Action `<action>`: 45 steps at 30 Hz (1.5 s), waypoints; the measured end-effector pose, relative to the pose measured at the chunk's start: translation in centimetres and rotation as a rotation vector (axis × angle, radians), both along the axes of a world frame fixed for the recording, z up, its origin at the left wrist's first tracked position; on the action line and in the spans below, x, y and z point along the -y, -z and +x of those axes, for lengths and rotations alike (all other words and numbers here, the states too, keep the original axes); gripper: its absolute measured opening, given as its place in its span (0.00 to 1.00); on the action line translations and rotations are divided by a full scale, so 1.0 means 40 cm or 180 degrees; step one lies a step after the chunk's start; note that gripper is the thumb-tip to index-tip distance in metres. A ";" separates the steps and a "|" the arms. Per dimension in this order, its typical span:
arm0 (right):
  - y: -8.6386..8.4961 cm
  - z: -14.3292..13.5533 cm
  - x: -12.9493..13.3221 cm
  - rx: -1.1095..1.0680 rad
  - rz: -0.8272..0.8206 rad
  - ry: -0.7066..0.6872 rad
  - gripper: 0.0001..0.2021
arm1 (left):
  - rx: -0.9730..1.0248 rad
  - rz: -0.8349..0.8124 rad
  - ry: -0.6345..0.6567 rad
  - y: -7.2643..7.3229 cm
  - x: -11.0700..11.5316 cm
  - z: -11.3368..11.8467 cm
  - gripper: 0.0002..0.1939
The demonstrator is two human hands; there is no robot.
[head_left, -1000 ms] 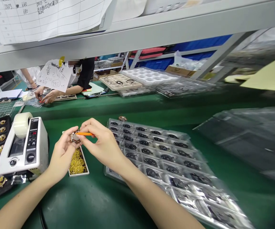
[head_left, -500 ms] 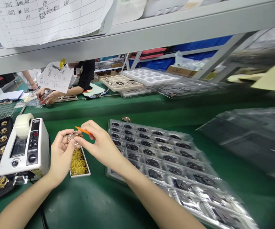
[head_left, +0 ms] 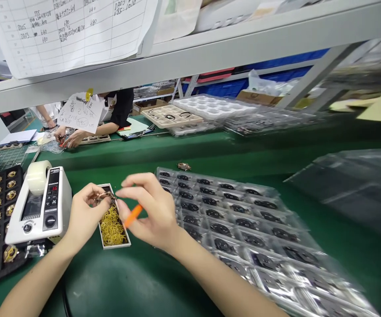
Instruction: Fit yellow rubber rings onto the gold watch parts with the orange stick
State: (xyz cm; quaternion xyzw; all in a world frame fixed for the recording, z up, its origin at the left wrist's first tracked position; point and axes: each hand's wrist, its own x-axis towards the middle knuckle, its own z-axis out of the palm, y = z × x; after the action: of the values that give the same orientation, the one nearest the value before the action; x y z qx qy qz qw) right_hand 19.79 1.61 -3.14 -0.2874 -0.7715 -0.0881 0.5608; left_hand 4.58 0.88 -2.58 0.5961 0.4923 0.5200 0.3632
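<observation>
My left hand (head_left: 86, 213) is closed around a small round metal watch case (head_left: 104, 197), pinching it between thumb and fingers above a narrow white box (head_left: 128, 243). Yellow ring-like bands (head_left: 113, 226) fill much of that box. Just to the right, my right hand (head_left: 152, 209) grips an orange stick-like tool (head_left: 133, 215), blurred by motion, its exact kind unclear. The fingertips are close to the watch case; whether they touch it I cannot tell. Another small metal watch case (head_left: 184, 166) lies on the green table behind the clear tray.
A white tape dispenser (head_left: 50, 198) stands left, beside a black tray (head_left: 2, 259) of gold watch cases. At right, a clear plastic tray (head_left: 243, 211) holds dark round parts. Shelf beam (head_left: 177, 57) crosses above. Across the bench, a co-worker's hands (head_left: 73, 138) handle something.
My right hand has drawn back a little from the watch case, its fingers spreading, and the orange tool has swung lower. My left hand still holds the case. The whole view has shifted slightly.
</observation>
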 end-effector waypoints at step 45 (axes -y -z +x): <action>-0.014 0.036 -0.039 -0.0183 -0.1588 -0.1031 0.06 | 0.1295 -0.0681 0.0525 0.000 0.012 0.006 0.09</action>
State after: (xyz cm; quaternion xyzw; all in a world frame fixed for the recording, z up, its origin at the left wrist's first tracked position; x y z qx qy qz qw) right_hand 21.24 3.19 -2.56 -0.2919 -0.7889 0.2030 0.5013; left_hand 4.81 0.42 -2.58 0.4754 0.4110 0.5428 0.5572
